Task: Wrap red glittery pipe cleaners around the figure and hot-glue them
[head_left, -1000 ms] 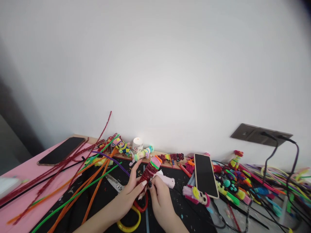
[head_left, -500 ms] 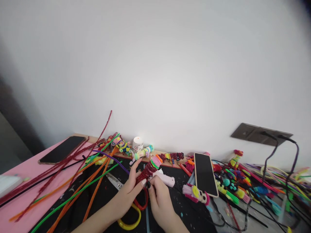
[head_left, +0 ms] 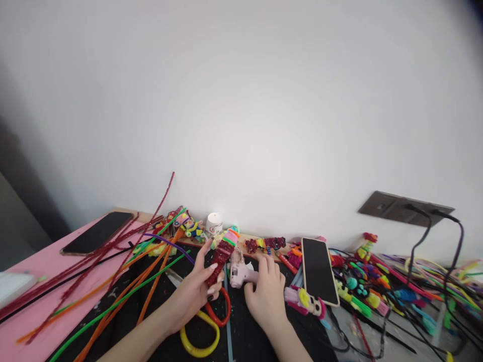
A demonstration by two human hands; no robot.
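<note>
My left hand [head_left: 194, 296] is closed around a dark red, glittery pipe-cleaner figure [head_left: 222, 254] with a pink, green and orange top, held tilted. The fingers of my right hand [head_left: 267, 294] are wrapped over the handle of a pale pink glue gun [head_left: 241, 274], which lies on the black mat [head_left: 241, 332] with its nozzle toward the wall. Below my left hand lie scissors with one yellow loop [head_left: 199, 347] and one red loop; their blades are partly hidden by the hand. A pink and yellow pipe-cleaner doll [head_left: 306, 300] is beside my right wrist.
Long red, orange and green pipe cleaners [head_left: 113, 304] spread across the left. A dark phone [head_left: 98, 232] lies on pink paper; another phone [head_left: 320, 271] stands right. A paper cup [head_left: 214, 223] is by the wall. Coloured pieces and cables crowd the right below a socket [head_left: 405, 208].
My right hand has left the red figure and moved right onto the glue gun, which has turned. My left hand keeps the figure, now lower and slightly left.
</note>
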